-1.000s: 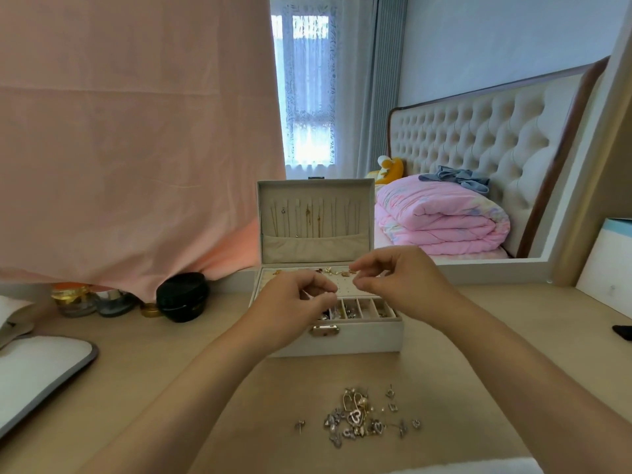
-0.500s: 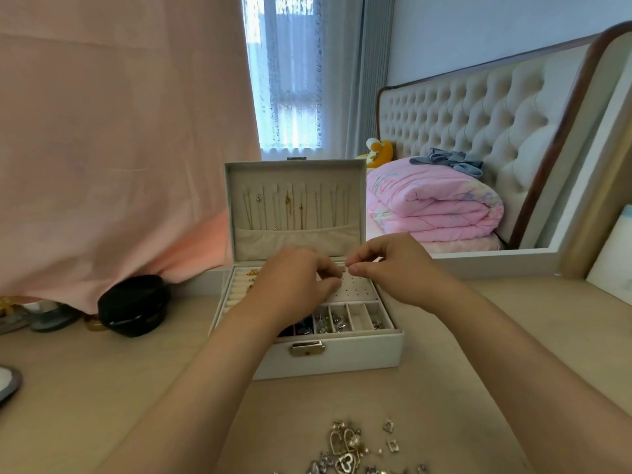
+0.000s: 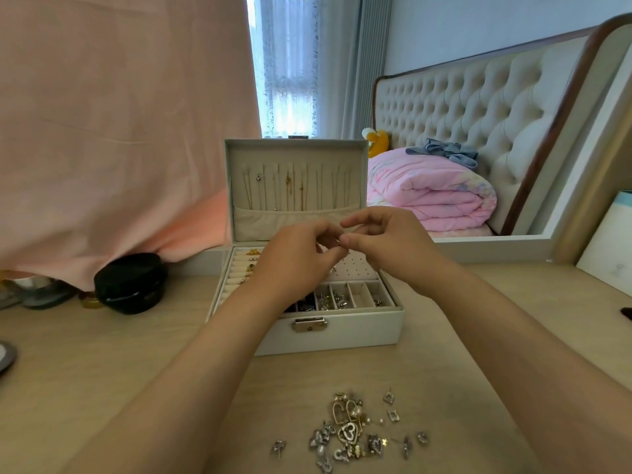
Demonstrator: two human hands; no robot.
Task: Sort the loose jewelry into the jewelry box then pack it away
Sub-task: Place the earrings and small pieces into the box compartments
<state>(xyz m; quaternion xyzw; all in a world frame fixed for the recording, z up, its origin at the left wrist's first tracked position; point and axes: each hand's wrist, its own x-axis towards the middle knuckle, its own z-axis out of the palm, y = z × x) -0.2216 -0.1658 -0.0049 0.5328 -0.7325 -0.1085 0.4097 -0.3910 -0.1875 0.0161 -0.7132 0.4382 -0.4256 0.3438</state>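
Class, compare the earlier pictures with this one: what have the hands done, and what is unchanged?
The left hand and right hand drew together over the box; their fingers now meet, pinching a small piece. Box open, loose pile on the desk: unchanged.

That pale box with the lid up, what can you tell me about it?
The jewelry box is off-white, leather-like, with a metal clasp in front. It stands on the wooden table, its lid upright; inside the lid gold chains hang above a fabric pocket. The tray holds ring rolls at left, a perforated panel, and front compartments holding trinkets. The left hand and right hand pinch a tiny piece above it; the left forearm crosses its front.
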